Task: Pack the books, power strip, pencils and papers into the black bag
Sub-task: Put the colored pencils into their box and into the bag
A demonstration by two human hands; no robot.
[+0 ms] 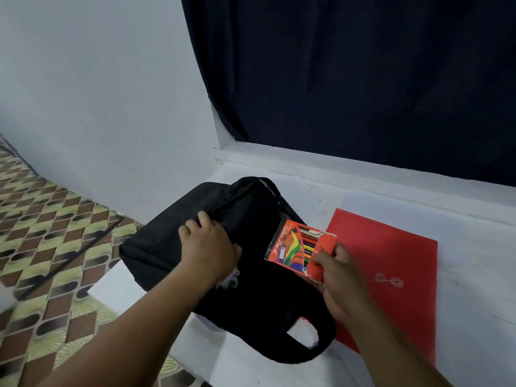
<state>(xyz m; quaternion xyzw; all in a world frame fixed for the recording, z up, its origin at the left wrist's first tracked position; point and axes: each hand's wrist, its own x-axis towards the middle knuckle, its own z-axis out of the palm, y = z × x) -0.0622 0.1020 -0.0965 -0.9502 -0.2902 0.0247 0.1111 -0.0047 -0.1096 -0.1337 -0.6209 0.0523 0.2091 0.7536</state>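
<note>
The right hand (333,270) grips a red pencil box (300,251) by its near end, its far end tilted into the mouth of the black bag (223,219). The left hand (208,244) is closed on the bag's top flap. The bag lies on a white bench (460,247), touching a red folder (391,261) on its right.
</note>
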